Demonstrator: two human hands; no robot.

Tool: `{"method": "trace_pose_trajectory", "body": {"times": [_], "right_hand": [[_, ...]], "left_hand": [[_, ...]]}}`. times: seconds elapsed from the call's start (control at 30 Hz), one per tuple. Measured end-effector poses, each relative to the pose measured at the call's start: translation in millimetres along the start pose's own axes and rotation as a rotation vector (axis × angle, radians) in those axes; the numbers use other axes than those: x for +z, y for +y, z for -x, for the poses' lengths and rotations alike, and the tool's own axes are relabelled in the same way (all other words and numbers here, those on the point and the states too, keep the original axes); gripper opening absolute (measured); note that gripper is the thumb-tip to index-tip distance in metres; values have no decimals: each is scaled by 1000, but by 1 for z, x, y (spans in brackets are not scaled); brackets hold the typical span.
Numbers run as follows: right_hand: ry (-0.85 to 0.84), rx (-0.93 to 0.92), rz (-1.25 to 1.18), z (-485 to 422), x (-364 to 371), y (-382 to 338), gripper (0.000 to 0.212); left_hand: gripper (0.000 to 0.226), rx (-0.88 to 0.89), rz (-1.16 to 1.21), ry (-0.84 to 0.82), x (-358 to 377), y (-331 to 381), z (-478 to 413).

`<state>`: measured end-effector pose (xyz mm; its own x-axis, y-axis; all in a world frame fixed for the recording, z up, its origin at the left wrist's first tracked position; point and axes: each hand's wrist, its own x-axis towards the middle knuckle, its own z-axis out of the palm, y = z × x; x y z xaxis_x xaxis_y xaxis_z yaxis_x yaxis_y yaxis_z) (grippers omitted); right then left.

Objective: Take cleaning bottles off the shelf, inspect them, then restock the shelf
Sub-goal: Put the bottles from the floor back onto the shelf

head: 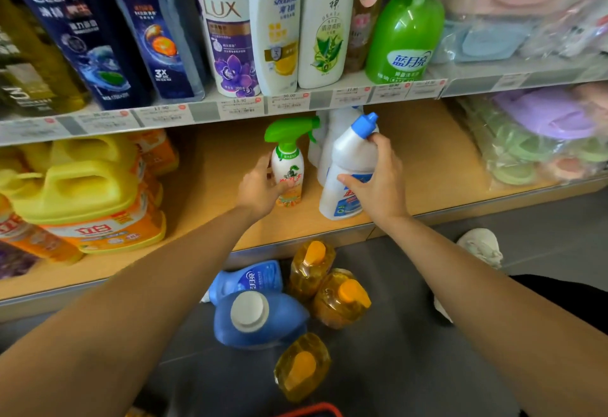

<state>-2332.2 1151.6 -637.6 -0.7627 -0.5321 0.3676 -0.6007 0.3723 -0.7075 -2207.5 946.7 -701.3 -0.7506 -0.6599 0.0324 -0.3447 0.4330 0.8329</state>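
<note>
On the wooden lower shelf (424, 166) stands a white spray bottle with a green trigger head (287, 156); my left hand (261, 186) grips its lower body. My right hand (378, 176) holds a white toilet-cleaner bottle with a blue angled cap (352, 160), tilted at the shelf's front. More white bottles (332, 127) stand behind it. On the grey floor below lie two blue detergent bottles (256, 318) and three amber bottles with orange caps (339, 298).
Yellow and orange detergent jugs (82, 193) fill the shelf's left. Shampoo bottles (276, 21) and a green pump bottle (406, 28) line the upper shelf. Bagged slippers (539, 140) sit at right. A white shoe (480, 245) and a red basket rim (312, 411) are on the floor.
</note>
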Motion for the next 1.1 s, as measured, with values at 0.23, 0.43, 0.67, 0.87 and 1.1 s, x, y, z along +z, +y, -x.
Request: {"method": "trace_pose_trajectory", "body": {"times": [0.23, 0.43, 0.67, 0.87, 1.1], "right_hand": [[67, -7, -18, -8, 3, 12, 82], [62, -1, -21, -6, 4, 11, 80], [-49, 18, 9, 1, -10, 12, 83], [-213, 195, -27, 35, -26, 3, 104], [-527, 258, -14, 115, -27, -39, 42]], "left_hand": [[78, -36, -14, 22, 18, 7, -65], [75, -55, -24, -5, 20, 10, -55], [49, -59, -78, -328, -1, 7, 32], [23, -30, -103, -712, -47, 9, 105], [40, 108, -367, -830, -85, 7, 170]]}}
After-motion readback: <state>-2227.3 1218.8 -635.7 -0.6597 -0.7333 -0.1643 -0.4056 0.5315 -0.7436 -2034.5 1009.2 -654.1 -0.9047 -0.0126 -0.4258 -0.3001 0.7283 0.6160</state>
